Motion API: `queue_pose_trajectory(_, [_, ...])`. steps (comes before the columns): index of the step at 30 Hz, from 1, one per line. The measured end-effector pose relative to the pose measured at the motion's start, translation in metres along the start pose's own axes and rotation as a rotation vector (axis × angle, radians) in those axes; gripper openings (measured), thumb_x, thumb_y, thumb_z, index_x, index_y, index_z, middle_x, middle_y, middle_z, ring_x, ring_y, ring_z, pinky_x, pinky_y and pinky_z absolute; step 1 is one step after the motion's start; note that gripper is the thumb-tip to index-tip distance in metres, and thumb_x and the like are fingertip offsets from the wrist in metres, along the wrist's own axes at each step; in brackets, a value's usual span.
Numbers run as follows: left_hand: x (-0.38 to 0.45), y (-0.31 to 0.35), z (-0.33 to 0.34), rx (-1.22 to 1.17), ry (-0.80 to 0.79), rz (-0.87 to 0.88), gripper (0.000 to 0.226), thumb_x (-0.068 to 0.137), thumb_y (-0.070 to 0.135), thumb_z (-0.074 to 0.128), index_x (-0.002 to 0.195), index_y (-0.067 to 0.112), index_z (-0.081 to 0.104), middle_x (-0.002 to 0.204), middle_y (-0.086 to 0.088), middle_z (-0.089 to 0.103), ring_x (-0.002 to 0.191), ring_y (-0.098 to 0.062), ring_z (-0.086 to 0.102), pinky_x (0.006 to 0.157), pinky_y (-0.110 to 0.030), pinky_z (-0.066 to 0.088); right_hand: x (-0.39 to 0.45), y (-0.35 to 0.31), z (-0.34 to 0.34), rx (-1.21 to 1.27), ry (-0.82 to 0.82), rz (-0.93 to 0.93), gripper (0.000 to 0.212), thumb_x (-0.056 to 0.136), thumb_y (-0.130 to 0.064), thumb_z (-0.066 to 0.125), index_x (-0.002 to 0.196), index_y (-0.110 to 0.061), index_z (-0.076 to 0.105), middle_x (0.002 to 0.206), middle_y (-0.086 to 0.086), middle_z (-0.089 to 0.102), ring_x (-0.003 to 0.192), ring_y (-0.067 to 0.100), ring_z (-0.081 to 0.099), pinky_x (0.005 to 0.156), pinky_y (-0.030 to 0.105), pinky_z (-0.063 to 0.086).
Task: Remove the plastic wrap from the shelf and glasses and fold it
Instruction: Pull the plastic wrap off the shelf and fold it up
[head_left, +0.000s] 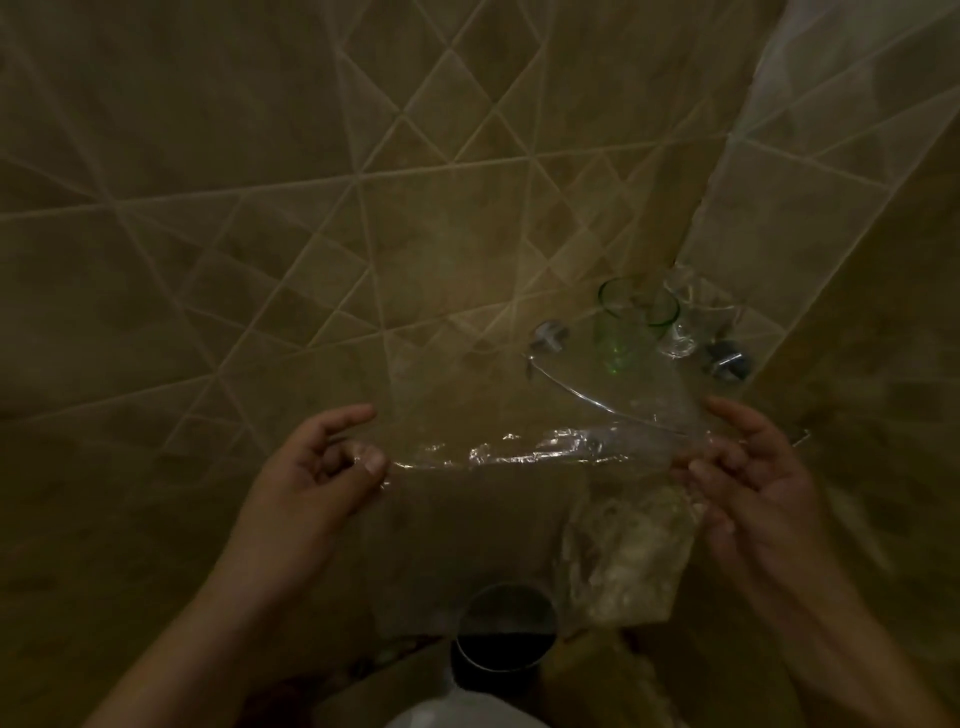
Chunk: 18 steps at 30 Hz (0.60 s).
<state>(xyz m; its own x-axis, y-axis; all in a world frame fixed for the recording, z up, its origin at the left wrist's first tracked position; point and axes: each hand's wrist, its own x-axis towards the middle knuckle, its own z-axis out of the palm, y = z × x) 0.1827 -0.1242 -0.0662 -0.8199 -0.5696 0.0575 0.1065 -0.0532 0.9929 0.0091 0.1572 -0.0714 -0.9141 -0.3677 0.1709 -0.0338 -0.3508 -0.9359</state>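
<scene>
A sheet of clear plastic wrap (524, 452) is stretched between my two hands in front of the tiled corner. My left hand (322, 467) pinches its left edge between thumb and fingers. My right hand (748, 467) grips its right edge, and crumpled wrap hangs below it. Behind the sheet, a glass corner shelf (597, 395) is fixed to the wall. A green glass (628, 322) and a clear glass (691, 312) stand upright on it, both uncovered.
Beige tiled walls (311, 208) meet in a corner at the right. Two metal brackets (727, 358) hold the shelf. A dark round container (504, 634) stands low down, below the hands. More translucent plastic (857, 62) hangs at the top right.
</scene>
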Motion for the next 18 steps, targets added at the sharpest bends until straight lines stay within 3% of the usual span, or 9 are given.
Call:
queue_pose_trajectory(3, [-0.006, 0.013, 0.002, 0.039, 0.034, 0.109, 0.027, 0.072, 0.014, 0.064, 0.094, 0.029, 0.069, 0.069, 0.007, 0.066, 0.066, -0.007, 0.063, 0.065, -0.016, 0.054, -0.004, -0.009, 0.0, -0.169, 0.002, -0.067, 0.061, 0.048, -0.039, 0.089, 0.106, -0.03, 0.069, 0.074, -0.008, 0.069, 0.07, 0.005, 0.065, 0.064, 0.018, 0.054])
queue_pose_trajectory(6, [-0.013, 0.033, 0.0, 0.185, 0.035, 0.239, 0.023, 0.074, 0.017, 0.064, 0.091, 0.03, 0.07, 0.072, 0.008, 0.068, 0.066, -0.003, 0.065, 0.065, -0.013, 0.052, -0.007, -0.021, 0.0, -0.294, -0.008, -0.159, 0.061, 0.049, -0.052, 0.086, 0.104, -0.031, 0.07, 0.075, -0.01, 0.07, 0.07, 0.003, 0.065, 0.064, 0.017, 0.054])
queue_pose_trajectory(12, [-0.02, 0.06, -0.011, 0.389, 0.043, 0.354, 0.032, 0.068, 0.025, 0.069, 0.092, 0.046, 0.071, 0.084, 0.014, 0.074, 0.071, 0.005, 0.066, 0.064, -0.005, 0.048, -0.003, -0.051, 0.011, -0.399, -0.095, -0.282, 0.054, 0.056, -0.054, 0.081, 0.105, -0.034, 0.072, 0.08, -0.011, 0.071, 0.071, 0.002, 0.061, 0.067, 0.014, 0.052])
queue_pose_trajectory(16, [-0.021, 0.073, -0.019, 0.599, 0.049, 0.459, 0.035, 0.069, 0.035, 0.068, 0.099, 0.053, 0.064, 0.095, 0.019, 0.069, 0.08, 0.003, 0.066, 0.067, -0.004, 0.047, -0.003, -0.074, 0.02, -0.595, -0.153, -0.42, 0.027, 0.07, -0.039, 0.075, 0.096, -0.046, 0.07, 0.078, -0.02, 0.068, 0.064, -0.005, 0.059, 0.058, 0.006, 0.044])
queue_pose_trajectory(18, [-0.021, 0.081, -0.021, 0.683, 0.091, 0.529, 0.027, 0.071, 0.041, 0.065, 0.095, 0.053, 0.064, 0.098, 0.019, 0.067, 0.08, 0.004, 0.065, 0.064, -0.004, 0.047, -0.002, -0.085, 0.022, -0.71, -0.149, -0.492, 0.014, 0.074, -0.04, 0.073, 0.087, -0.044, 0.07, 0.079, -0.018, 0.064, 0.066, 0.0, 0.058, 0.057, 0.007, 0.042])
